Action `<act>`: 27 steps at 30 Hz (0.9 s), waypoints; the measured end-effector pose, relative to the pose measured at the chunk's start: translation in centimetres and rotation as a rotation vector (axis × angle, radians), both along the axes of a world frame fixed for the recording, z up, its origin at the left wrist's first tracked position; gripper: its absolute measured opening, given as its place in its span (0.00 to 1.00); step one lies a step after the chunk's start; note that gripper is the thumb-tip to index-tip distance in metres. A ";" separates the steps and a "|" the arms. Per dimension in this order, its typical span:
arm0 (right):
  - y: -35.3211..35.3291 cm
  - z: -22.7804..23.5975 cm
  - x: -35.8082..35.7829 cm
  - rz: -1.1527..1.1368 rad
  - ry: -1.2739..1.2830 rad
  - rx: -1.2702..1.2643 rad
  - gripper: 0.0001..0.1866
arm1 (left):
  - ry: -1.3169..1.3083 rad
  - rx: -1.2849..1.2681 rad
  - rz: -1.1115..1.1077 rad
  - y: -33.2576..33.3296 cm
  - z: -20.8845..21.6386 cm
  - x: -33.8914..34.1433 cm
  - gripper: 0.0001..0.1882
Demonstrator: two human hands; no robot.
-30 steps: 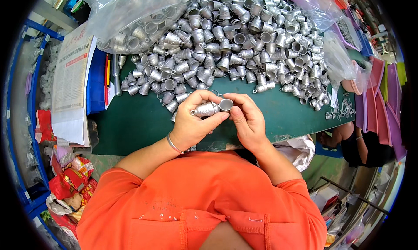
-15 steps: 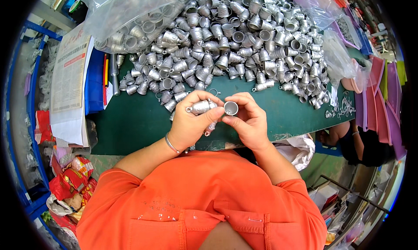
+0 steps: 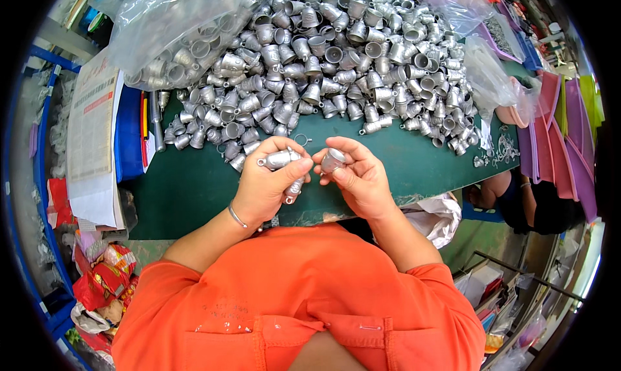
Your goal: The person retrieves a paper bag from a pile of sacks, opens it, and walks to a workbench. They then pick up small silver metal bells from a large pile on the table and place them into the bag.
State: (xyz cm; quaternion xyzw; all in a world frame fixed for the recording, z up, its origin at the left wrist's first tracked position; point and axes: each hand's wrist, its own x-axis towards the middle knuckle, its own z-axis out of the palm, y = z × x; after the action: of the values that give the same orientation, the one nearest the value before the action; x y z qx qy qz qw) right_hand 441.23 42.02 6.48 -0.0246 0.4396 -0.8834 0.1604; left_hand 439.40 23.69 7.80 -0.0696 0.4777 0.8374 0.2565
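My left hand (image 3: 252, 188) is closed around small silver metal bells with loops on top. One bell (image 3: 279, 159) lies across the fingers under my thumb, and another bell (image 3: 294, 190) hangs lower, beside the palm. Between the thumb and fingers of my right hand (image 3: 367, 185) is a single silver bell (image 3: 333, 160), tilted, its side partly covered by my fingertips. Both hands are close together over the green tabletop (image 3: 181, 193), near its front edge. A thin metal ring (image 3: 302, 139) shows just beyond my left fingers.
A large heap of similar bells (image 3: 349, 57) covers the table's far side. A clear plastic bag (image 3: 174, 34) with more bells lies at far left. Printed paper (image 3: 94, 131) and a blue box (image 3: 129, 138) stand left. Pink and purple bins (image 3: 559, 138) and a seated person (image 3: 511, 199) are right.
The bell in my right hand has turned: its open mouth faced up before, and now its side shows. My left hand keeps its bells. The whole view has shifted slightly.
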 end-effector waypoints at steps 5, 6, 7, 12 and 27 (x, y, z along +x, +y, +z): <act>-0.2 -0.1 0.0 -0.054 0.110 0.118 0.19 | -0.023 -0.033 -0.086 0.3 -0.1 0.0 0.11; -0.5 0.0 0.0 -0.090 0.166 0.160 0.18 | -0.041 -0.024 -0.096 0.3 0.0 0.0 0.11; -1.2 0.2 -0.3 -0.120 0.232 0.189 0.18 | -0.055 -0.007 -0.095 0.1 0.0 -0.2 0.11; -0.1 2.2 -1.0 -0.166 0.540 0.726 0.18 | 0.064 0.080 -0.027 0.0 0.4 -0.1 0.12; 5.6 1.9 -7.4 -0.670 0.989 1.633 0.17 | 0.983 -1.151 0.588 -10.0 16.4 -12.5 0.10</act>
State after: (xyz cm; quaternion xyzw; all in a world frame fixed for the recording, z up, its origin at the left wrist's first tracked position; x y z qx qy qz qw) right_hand 433.83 47.58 8.41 -0.1460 0.9109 -0.2029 -0.3283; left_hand 426.93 13.67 24.18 0.0626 0.8538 0.4286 -0.2889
